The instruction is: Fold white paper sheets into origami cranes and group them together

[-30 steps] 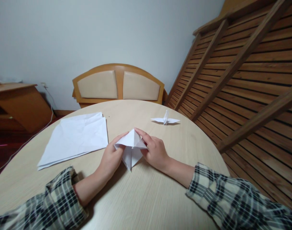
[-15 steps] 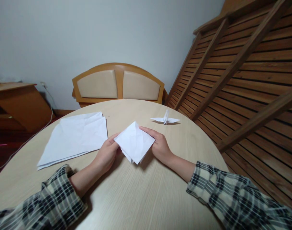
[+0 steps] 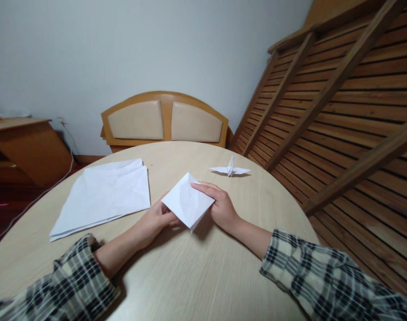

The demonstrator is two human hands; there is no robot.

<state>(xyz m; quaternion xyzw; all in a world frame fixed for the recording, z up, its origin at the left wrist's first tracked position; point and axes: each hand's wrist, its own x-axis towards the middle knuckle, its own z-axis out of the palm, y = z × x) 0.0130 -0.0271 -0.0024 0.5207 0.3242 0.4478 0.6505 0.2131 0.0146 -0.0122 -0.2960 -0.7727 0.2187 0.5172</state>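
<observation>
Fingers (image 3: 203, 187) of left hand (image 3: 155, 219) and right hand (image 3: 224, 209) pinch opposite edges of the folded paper (image 3: 187, 203)

The folded paper (image 3: 187, 201) sits mid-table (image 3: 197, 276), held between the left hand (image 3: 155, 220) at its near-left edge and the right hand (image 3: 220, 206) at its right edge. Just to its left lies a stack of sheets (image 3: 105, 194); behind it to the right, well apart, stands a paper crane (image 3: 230, 168). A chair (image 3: 165, 119) stands behind the table, a cabinet (image 3: 30, 147) off left, a slatted frame (image 3: 340, 111) along the right.
</observation>
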